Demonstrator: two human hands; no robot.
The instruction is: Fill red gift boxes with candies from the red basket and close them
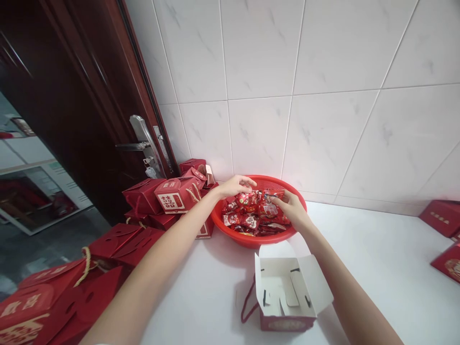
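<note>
A red plastic basket [247,242] holds a pile of small red snack packets [250,221] with printed wrappers. My left hand [235,187] is over the basket's left rear side, fingers loosely bent and apart, close above the packets. At the right side, my right hand [293,209] pinches a red snack packet [269,207] between thumb and fingers. In front of the basket stands a gift box [287,322], its flaps spread and its white inside showing. A dark red cord handle [247,306] hangs from its left side.
Red gift boxes [176,194] with rope handles are stacked at the left, beside a dark wooden door [82,86] with a metal handle. More red boxes [442,218] lie at the right edge of the white table [366,249]. A tiled wall [323,129] rises behind.
</note>
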